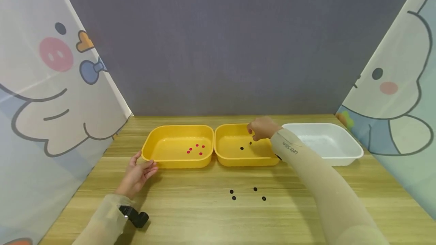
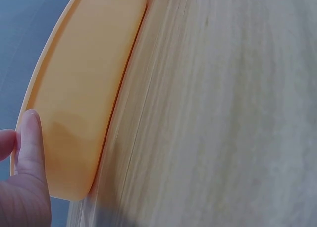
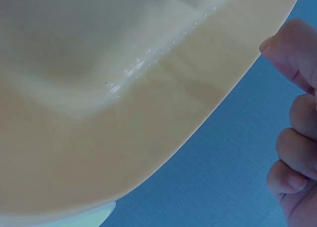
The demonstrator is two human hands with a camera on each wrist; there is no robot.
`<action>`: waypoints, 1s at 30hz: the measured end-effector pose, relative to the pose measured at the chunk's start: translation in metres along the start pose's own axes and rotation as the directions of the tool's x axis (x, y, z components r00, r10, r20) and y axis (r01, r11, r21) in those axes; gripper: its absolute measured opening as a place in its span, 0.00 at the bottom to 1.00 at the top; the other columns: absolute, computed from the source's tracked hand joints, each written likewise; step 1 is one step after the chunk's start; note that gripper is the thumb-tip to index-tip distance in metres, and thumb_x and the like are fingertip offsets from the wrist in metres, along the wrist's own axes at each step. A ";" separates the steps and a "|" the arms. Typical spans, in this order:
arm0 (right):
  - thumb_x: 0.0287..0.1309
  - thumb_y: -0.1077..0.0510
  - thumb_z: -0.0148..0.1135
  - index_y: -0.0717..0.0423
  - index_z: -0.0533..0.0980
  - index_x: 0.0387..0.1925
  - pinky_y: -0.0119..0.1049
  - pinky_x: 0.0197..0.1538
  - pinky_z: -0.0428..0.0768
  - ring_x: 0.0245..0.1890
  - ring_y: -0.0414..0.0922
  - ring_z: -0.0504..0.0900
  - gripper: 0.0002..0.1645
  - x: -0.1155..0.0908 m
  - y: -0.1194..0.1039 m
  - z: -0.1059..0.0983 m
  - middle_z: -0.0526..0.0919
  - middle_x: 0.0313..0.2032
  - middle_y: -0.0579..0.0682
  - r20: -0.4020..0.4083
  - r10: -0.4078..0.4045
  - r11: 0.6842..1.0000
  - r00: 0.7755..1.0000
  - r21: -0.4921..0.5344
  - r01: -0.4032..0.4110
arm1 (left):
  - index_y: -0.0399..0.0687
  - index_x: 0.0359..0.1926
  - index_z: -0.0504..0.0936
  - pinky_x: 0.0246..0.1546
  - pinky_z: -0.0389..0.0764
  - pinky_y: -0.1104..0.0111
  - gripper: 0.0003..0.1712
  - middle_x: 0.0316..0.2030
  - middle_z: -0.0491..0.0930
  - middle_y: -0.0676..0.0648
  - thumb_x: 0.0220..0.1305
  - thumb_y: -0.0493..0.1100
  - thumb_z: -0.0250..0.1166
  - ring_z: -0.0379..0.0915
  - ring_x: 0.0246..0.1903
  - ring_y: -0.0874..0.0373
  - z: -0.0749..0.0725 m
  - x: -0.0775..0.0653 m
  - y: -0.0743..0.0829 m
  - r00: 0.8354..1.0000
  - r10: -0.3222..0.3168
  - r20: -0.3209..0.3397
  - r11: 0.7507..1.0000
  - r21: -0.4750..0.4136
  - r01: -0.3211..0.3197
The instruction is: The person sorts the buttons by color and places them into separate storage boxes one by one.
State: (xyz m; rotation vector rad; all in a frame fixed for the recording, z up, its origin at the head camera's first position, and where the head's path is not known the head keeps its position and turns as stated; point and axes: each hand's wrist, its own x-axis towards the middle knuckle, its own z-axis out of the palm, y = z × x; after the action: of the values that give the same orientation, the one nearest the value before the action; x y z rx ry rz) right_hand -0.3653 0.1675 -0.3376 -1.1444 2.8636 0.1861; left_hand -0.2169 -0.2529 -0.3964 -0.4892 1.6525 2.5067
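Wood tbl (image 1: 190, 214) | 4 blk discs (image 1: 234, 198) | R sleeve (image 1: 320, 184) hides pt wht tray (image 1: 327, 141)

The cream right sleeve (image 1: 327, 184) bears small dark lettering (image 1: 290, 148) near its cuff; on the matching left sleeve (image 1: 103, 218) sits 1 black wrist device (image 1: 134, 216) with a rounded end.

Three trays are standing in a row along the far edge of the tabletop (image 1: 190, 214): a left yellow tray (image 1: 167, 150), a middle yellow tray (image 1: 228, 139) and one white tray (image 1: 332, 143). Five red pieces (image 1: 191, 149) are lying in the first, while two black pieces (image 1: 242, 148) are showing in the second. Four more black pieces are lying farther from that edge, making six, and two hands are showing, one left hand (image 1: 136, 175), one right hand (image 1: 263, 127).
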 end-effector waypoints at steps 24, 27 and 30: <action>0.48 0.57 0.69 0.54 0.82 0.35 0.31 0.22 0.69 0.17 0.38 0.65 0.10 -0.034 -0.023 -0.010 0.75 0.18 0.41 -0.046 -0.067 0.997 0.997 0.024 0.068 | 0.59 0.74 0.26 0.33 0.85 0.71 0.47 0.22 0.80 0.49 0.70 0.27 0.46 0.81 0.24 0.60 -0.002 -0.001 0.002 1.000 -0.025 -0.001 0.999 -0.031 0.025; 0.50 0.57 0.68 0.53 0.82 0.36 0.30 0.21 0.67 0.17 0.37 0.64 0.10 -0.039 -0.027 -0.008 0.75 0.18 0.40 -0.030 -0.063 0.997 0.998 0.039 0.064 | 0.59 0.74 0.26 0.33 0.85 0.71 0.47 0.22 0.80 0.49 0.70 0.27 0.46 0.81 0.24 0.60 -0.001 -0.001 0.002 1.000 -0.025 0.004 0.999 -0.032 0.026; 0.51 0.56 0.69 0.52 0.82 0.37 0.29 0.20 0.66 0.16 0.37 0.63 0.10 -0.045 -0.031 -0.007 0.74 0.17 0.39 -0.036 -0.066 0.997 0.997 0.038 0.068 | 0.59 0.74 0.26 0.33 0.85 0.72 0.47 0.22 0.80 0.50 0.71 0.28 0.46 0.81 0.23 0.61 -0.001 0.000 0.003 1.000 -0.019 0.014 0.999 -0.031 0.019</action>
State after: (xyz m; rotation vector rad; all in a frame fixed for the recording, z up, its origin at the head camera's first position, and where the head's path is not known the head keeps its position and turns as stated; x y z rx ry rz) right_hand -0.3108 0.1750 -0.3293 -1.2462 2.8398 0.1074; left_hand -0.2172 -0.2547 -0.3942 -0.4880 1.5983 2.5204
